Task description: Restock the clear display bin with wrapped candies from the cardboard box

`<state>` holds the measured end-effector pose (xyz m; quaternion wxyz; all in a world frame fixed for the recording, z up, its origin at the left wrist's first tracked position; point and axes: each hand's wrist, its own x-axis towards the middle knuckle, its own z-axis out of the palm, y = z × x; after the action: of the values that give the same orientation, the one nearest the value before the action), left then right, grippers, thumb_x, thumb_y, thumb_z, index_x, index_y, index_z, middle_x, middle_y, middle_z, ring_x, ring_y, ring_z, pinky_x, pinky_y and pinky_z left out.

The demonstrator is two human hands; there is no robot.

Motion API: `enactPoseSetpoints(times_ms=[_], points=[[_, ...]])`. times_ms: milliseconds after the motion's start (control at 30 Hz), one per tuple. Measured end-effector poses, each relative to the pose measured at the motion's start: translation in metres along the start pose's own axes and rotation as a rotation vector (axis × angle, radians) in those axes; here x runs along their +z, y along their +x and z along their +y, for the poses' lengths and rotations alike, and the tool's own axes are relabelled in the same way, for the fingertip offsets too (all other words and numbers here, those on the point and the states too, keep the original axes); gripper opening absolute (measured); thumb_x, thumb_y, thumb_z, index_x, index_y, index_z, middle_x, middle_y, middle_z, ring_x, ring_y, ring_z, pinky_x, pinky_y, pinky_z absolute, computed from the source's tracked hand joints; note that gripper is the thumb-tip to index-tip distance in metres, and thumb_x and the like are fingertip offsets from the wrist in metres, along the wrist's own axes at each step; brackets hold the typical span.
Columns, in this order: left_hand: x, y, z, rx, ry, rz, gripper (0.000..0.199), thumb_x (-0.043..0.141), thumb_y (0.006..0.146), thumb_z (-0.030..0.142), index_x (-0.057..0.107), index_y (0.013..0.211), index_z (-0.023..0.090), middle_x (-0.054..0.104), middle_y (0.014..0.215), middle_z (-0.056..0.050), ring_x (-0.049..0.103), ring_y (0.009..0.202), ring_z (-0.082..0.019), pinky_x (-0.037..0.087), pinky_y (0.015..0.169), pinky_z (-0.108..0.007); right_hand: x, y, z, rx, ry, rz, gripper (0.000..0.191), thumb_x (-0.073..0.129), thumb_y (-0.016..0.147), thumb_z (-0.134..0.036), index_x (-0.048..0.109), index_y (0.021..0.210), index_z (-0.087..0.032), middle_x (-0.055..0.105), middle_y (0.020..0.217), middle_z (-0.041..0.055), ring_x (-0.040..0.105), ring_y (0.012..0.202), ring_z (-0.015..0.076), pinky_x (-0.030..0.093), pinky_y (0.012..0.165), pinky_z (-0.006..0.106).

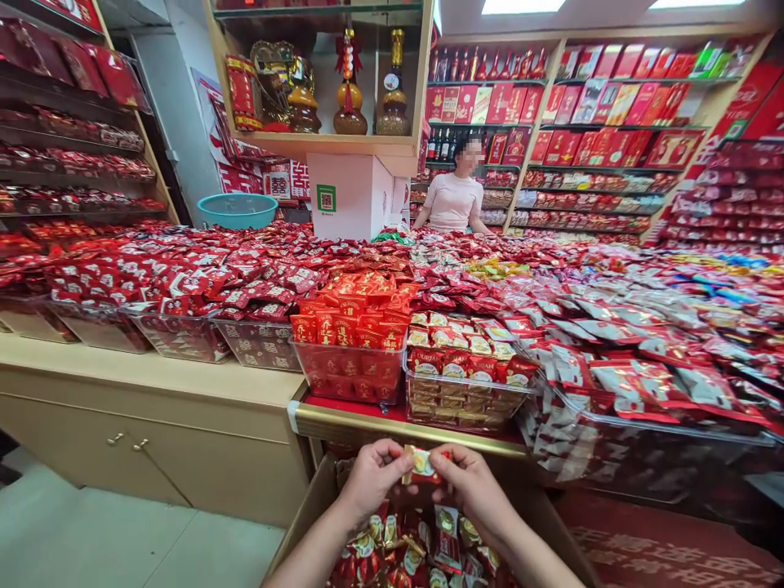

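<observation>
Between both hands is a small red and gold wrapped candy [421, 462] with a pale round picture on its front. My left hand [375, 478] pinches its left end between thumb and fingers. My right hand [471, 482] grips the right end in the same way. Below them stands an open cardboard box [318, 500], with many loose wrapped sweets [412, 559] in red and gold inside. Just beyond the hands, a clear plastic bin [469, 406] holds stacked packets marked "DURIAN" that look much like the held one.
Bins of red packets [352, 327] line the counter [238, 380]. Silvery-red packets [630, 380] overflow a bin at right. A glass display cabinet [367, 147] hangs over the middle, near a turquoise basin [238, 211]. A person [454, 200] stands behind the counter before stocked shelves.
</observation>
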<state>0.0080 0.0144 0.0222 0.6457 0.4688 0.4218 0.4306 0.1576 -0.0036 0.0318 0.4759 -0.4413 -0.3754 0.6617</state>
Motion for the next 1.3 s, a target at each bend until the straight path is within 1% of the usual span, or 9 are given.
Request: enactPoseSetpoints(times_ms=[300, 467, 600, 733, 900, 967, 1067, 1167, 1300], points=[[0.015, -0.003, 0.007, 0.051, -0.102, 0.096, 0.030, 0.063, 0.062, 0.039, 0.053, 0.075, 0.014, 0.061, 0.061, 0.001, 0.055, 0.047, -0.009, 0.036, 0.044, -0.018, 0.005, -0.004, -0.012, 0.008, 0.184, 0.049, 0.032, 0.060, 0.062, -0.044, 0.061, 0.077, -0.015, 0.065, 0.068, 0.0043, 0.058, 0.058, 0.0140, 0.046, 0.046, 0.023], [0.012, -0.003, 0.000, 0.094, -0.098, 0.010, 0.034, 0.063, 0.063, 0.035, 0.053, 0.089, 0.015, 0.061, 0.072, 0.000, 0.054, 0.056, -0.009, 0.036, 0.046, -0.018, 0.004, -0.004, -0.007, -0.070, 0.150, 0.088, 0.031, 0.061, 0.062, -0.041, 0.060, 0.078, -0.015, 0.064, 0.072, 0.0039, 0.058, 0.063, 0.0154, 0.049, 0.054, 0.028], [0.008, -0.001, -0.008, 0.063, -0.079, 0.014, 0.029, 0.063, 0.064, 0.034, 0.055, 0.081, 0.014, 0.060, 0.069, 0.000, 0.054, 0.055, -0.009, 0.037, 0.047, -0.018, 0.001, -0.004, -0.001, -0.221, -0.119, 0.117, 0.029, 0.063, 0.060, -0.040, 0.058, 0.078, -0.017, 0.060, 0.067, 0.0009, 0.056, 0.060, 0.0151, 0.048, 0.058, 0.030], [0.005, -0.002, -0.014, 0.016, -0.177, -0.076, 0.040, 0.066, 0.062, 0.031, 0.048, 0.096, 0.019, 0.059, 0.082, -0.001, 0.055, 0.061, -0.010, 0.039, 0.049, -0.019, 0.001, -0.008, -0.001, -0.415, -0.562, 0.185, 0.023, 0.054, 0.070, -0.039, 0.058, 0.077, -0.017, 0.059, 0.068, 0.0034, 0.054, 0.063, 0.0162, 0.045, 0.062, 0.028], [0.001, -0.009, -0.011, -0.180, -0.381, -0.171, 0.023, 0.062, 0.067, 0.028, 0.051, 0.084, 0.017, 0.057, 0.070, 0.002, 0.052, 0.055, -0.005, 0.036, 0.052, -0.017, 0.002, -0.016, -0.005, -0.560, -0.583, -0.094, 0.043, 0.060, 0.064, -0.038, 0.051, 0.103, -0.020, 0.053, 0.107, 0.0090, 0.049, 0.097, 0.0203, 0.040, 0.082, 0.030], [0.000, -0.011, -0.010, -0.233, -0.396, -0.193, 0.024, 0.062, 0.067, 0.028, 0.051, 0.086, 0.019, 0.056, 0.069, 0.003, 0.050, 0.052, -0.004, 0.034, 0.050, -0.016, 0.001, -0.016, -0.006, -0.612, -0.601, -0.220, 0.048, 0.065, 0.059, -0.035, 0.052, 0.104, -0.022, 0.052, 0.110, 0.0083, 0.047, 0.102, 0.0203, 0.038, 0.085, 0.030], [0.001, -0.010, -0.012, -0.273, -0.270, -0.220, 0.030, 0.055, 0.069, 0.043, 0.050, 0.089, 0.020, 0.055, 0.061, 0.004, 0.049, 0.045, -0.005, 0.028, 0.042, -0.016, 0.000, -0.012, -0.004, -0.552, -0.622, -0.138, 0.023, 0.058, 0.067, -0.034, 0.059, 0.084, -0.019, 0.061, 0.084, 0.0052, 0.055, 0.078, 0.0166, 0.043, 0.071, 0.027], [0.006, -0.008, -0.015, -0.216, -0.111, -0.221, 0.049, 0.042, 0.069, 0.058, 0.052, 0.092, 0.017, 0.059, 0.067, -0.001, 0.053, 0.052, -0.010, 0.030, 0.043, -0.019, -0.002, -0.006, 0.002, -0.377, -0.541, 0.060, 0.025, 0.051, 0.071, -0.040, 0.058, 0.074, -0.016, 0.056, 0.057, 0.0000, 0.049, 0.046, 0.0104, 0.038, 0.044, 0.021], [0.009, -0.005, -0.019, -0.016, 0.073, -0.181, 0.042, 0.062, 0.062, 0.042, 0.057, 0.091, 0.012, 0.061, 0.073, -0.003, 0.052, 0.061, -0.010, 0.035, 0.052, -0.019, -0.006, 0.001, 0.010, -0.257, -0.421, 0.075, 0.033, 0.047, 0.072, -0.045, 0.054, 0.060, -0.014, 0.044, 0.039, -0.0049, 0.040, 0.034, 0.0071, 0.029, 0.036, 0.018]])
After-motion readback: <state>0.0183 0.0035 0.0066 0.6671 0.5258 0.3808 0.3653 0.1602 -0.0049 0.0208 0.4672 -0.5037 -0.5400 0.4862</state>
